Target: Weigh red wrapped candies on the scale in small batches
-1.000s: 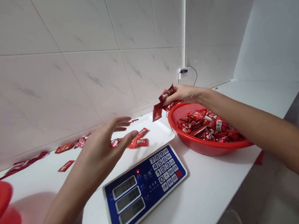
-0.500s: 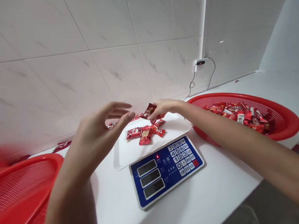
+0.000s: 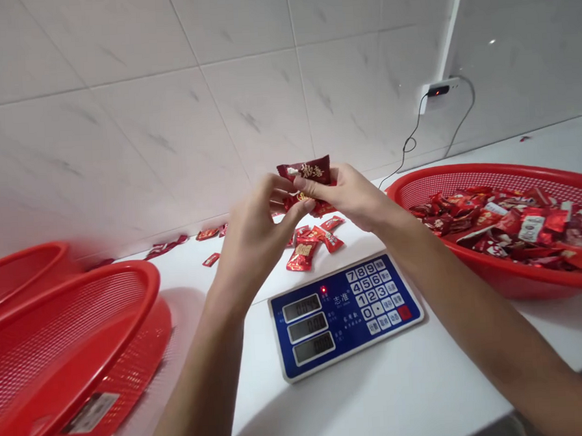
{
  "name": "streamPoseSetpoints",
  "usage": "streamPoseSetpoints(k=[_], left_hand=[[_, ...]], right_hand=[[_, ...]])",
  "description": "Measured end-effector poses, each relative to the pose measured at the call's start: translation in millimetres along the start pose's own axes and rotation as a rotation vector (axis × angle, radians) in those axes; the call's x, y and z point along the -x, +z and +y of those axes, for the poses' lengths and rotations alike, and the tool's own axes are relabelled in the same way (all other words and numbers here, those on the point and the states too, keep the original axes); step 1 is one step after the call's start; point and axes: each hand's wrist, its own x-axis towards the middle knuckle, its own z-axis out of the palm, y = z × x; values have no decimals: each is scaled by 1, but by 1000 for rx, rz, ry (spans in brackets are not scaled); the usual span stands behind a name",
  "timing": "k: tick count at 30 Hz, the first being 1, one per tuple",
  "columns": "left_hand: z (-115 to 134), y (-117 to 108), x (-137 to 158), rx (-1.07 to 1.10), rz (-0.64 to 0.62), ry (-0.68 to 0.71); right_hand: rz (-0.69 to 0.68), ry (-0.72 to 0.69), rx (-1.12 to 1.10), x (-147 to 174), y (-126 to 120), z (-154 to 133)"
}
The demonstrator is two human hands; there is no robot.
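Observation:
Above the weighing scale (image 3: 345, 319), my two hands meet around a small bunch of wrapped candies. My right hand (image 3: 355, 192) pinches a dark red candy packet (image 3: 315, 169) with pale lettering, its thumb lying across the front. My left hand (image 3: 259, 226) closes on the left side of the bunch, thumb at a brighter red packet (image 3: 323, 208) under the dark one. Fingers hide part of the bunch. Below them, several red wrapped candies (image 3: 302, 253) lie on the scale's white tray (image 3: 270, 284). A red light glows on the blue panel.
At the right stands a red mesh basket (image 3: 464, 173) full of wrapped candies (image 3: 496, 217). Two red baskets (image 3: 148, 284) are at the left. Loose packets (image 3: 165, 246) lie along the tiled wall. A cable (image 3: 409, 143) runs from a wall socket (image 3: 438, 92).
My right hand has lifted packets off the tray, and my left hand has moved right and closed on them beside it. The camera view has shifted left.

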Motion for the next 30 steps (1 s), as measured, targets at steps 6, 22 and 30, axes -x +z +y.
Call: streamPoseSetpoints(k=[6,22,30], left_hand=[[-2,1,-3,-129,27,-38],[-16,-4,-8,-230,19,-158],[7,-1,0,100,87,23]], right_hand=[[21,9,264,-1,-18,3],[46,95,634,4,-39,-5],[-121,-27,335,12,-24,-16]])
